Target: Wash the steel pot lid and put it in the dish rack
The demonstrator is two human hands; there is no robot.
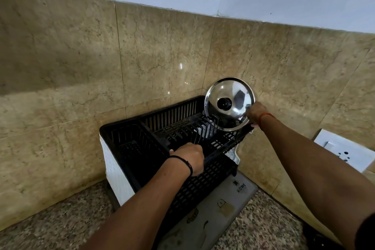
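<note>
The steel pot lid (229,103), round and shiny with a black knob, stands tilted on edge at the right end of the black dish rack (142,140), among its upright prongs. My right hand (256,114) grips the lid's lower right rim. My left hand (190,158) is closed over the rack's front rail near the middle. The rack has a deeper compartment on the left and plate slots on the right.
The rack sits in a corner of beige marble-tiled walls on a speckled granite counter (60,225). A grey mat (215,211) lies under its front. A white switch plate (345,150) is on the right wall.
</note>
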